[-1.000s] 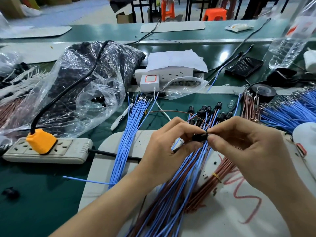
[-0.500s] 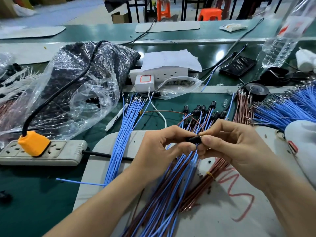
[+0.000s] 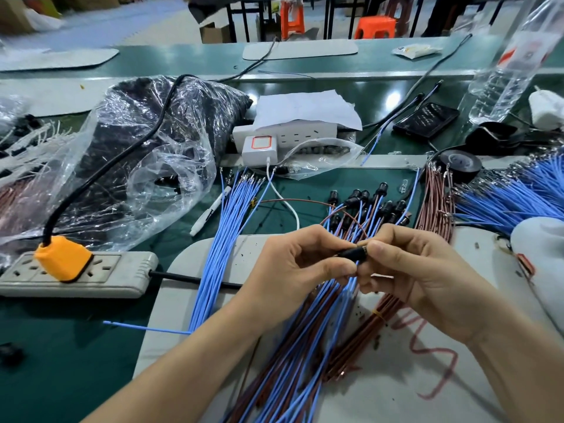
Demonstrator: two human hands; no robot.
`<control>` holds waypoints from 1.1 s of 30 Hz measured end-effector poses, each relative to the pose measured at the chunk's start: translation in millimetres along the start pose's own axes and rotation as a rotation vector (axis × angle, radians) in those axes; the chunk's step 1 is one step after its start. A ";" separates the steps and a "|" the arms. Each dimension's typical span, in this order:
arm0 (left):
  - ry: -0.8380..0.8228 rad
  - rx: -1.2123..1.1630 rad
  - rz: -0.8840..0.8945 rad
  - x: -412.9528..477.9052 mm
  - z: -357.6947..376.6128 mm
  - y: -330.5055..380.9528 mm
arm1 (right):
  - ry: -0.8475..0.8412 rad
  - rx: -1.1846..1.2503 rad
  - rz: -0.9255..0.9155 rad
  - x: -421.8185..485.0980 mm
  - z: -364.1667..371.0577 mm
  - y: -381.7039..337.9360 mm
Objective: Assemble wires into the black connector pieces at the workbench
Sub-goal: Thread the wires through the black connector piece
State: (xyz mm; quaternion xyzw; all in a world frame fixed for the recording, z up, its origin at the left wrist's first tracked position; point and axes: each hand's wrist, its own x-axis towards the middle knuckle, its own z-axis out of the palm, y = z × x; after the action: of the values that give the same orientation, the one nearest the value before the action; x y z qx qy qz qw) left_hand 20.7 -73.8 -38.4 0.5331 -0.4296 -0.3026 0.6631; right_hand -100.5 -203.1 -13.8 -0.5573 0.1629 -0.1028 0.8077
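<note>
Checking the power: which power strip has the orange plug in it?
The beige power strip at near left; the white strip behind holds only a white charger.

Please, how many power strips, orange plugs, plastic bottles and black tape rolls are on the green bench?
Power strips: 2
Orange plugs: 1
Plastic bottles: 1
Black tape rolls: 1
Total: 5

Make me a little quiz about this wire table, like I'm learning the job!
1. True or false: the left hand and right hand both pinch the black connector.
2. What colour is the plug in the power strip? A orange, B green, C pink.
3. Fill in: the wires are blue and ____.
Key: 1 true; 2 A; 3 brown.
</note>
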 end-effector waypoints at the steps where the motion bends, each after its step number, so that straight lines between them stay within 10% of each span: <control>1: -0.001 -0.005 -0.005 0.1 0.5 0.4 | -0.006 0.026 0.011 0.5 0.2 0.8; 33: -0.063 0.081 -0.088 -1.5 -3.0 -4.1 | -0.010 -0.250 -0.042 -0.4 -9.2 -1.9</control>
State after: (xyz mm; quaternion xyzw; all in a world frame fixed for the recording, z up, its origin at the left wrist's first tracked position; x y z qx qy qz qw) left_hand 23.0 -72.1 -42.9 0.5679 -0.4384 -0.3305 0.6132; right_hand -104.3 -211.7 -15.0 -0.6574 0.1585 -0.0957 0.7304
